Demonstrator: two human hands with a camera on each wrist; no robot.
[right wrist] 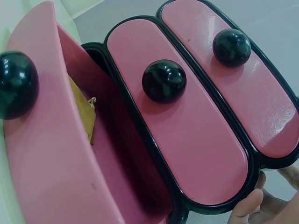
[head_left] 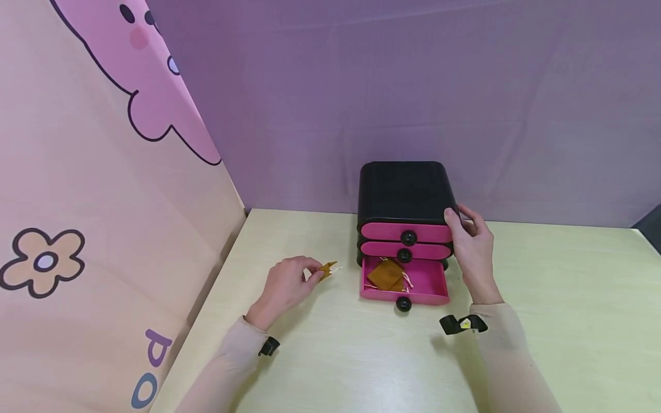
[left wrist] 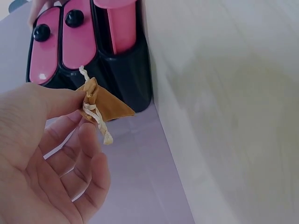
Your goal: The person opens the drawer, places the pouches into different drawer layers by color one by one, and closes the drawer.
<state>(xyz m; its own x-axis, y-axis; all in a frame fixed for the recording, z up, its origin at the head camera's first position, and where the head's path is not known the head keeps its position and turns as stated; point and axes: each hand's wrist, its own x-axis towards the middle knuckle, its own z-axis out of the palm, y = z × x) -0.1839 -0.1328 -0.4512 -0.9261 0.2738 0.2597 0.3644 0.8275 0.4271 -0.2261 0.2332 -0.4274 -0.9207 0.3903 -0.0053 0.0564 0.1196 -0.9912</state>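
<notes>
My left hand (head_left: 289,284) pinches a small mustard-brown drawstring pouch (left wrist: 110,103) between thumb and forefinger, left of the drawer unit and above the table. White cord ends hang from the pouch. The black drawer unit (head_left: 403,192) has pink drawers with round black knobs. Its bottom drawer (head_left: 431,281) is pulled out, and another mustard pouch (head_left: 386,275) with white cords lies inside, seemingly over more of the same. Both upper drawers are closed. With thumb in front and fingers behind, my right hand (head_left: 472,246) holds the unit's right side; the right wrist view shows only its fingertips (right wrist: 247,205) at the edge.
The unit stands on a pale wooden table (head_left: 330,355) near a purple cloth backdrop (head_left: 289,115). A printed cream panel (head_left: 103,201) rises along the left edge. Something dark (head_left: 649,226) stands at the far right edge.
</notes>
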